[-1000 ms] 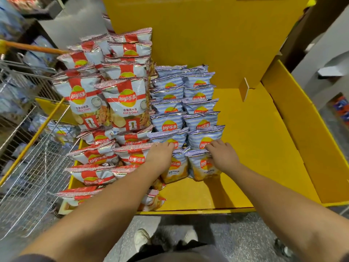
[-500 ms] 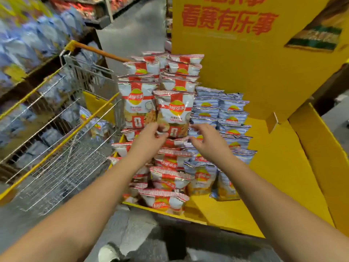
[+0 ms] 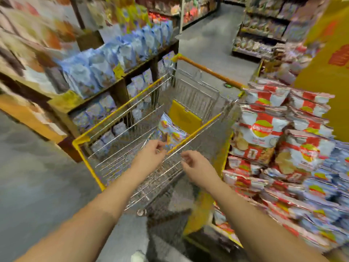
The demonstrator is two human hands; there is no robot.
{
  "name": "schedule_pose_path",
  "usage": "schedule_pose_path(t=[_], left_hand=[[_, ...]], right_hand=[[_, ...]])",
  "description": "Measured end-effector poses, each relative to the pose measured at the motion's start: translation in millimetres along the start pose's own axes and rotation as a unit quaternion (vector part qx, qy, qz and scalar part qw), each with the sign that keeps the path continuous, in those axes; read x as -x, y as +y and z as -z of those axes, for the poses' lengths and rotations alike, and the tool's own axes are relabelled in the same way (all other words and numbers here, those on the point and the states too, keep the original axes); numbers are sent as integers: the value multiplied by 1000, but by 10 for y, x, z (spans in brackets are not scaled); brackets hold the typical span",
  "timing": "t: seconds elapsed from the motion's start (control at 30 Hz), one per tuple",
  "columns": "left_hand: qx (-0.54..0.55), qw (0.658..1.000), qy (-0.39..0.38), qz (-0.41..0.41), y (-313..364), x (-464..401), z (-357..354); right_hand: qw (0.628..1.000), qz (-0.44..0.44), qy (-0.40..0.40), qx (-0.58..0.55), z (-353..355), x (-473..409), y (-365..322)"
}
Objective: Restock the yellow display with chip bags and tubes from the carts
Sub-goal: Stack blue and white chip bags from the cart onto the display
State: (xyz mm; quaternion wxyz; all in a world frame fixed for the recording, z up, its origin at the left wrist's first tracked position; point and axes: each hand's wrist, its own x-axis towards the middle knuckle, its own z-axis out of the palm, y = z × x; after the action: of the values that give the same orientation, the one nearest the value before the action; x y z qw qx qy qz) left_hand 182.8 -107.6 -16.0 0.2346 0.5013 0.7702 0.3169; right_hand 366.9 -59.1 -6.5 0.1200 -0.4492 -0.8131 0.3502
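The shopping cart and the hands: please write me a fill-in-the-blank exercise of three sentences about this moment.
1. Both hands, the left hand and the right hand, hold ____.
2. The chip bag left in the wire cart lies near the yellow ____ at its far end.
3. The red-and-white bags are stacked on the ____ side of the cart.

Missing words: nothing; flap; right
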Motion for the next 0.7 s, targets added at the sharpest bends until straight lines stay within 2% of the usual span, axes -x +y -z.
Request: schedule_pose_path(t=[0.13, 0.3, 0.53, 0.7], left_hand=[[-40, 998, -28, 27, -479, -406, 330], [-102, 990, -82, 49, -672, -936, 359], [-183, 973, -138, 38, -694, -1969, 169], [-259, 947, -188, 34, -752, -2826, -61]], right_hand=[[998, -52, -24, 31, -353, -509, -241], [990, -93, -52, 91, -421, -970, -178], [981, -114, -71, 138, -405, -2082, 160], [965, -139, -145, 167, -437, -2988, 595]])
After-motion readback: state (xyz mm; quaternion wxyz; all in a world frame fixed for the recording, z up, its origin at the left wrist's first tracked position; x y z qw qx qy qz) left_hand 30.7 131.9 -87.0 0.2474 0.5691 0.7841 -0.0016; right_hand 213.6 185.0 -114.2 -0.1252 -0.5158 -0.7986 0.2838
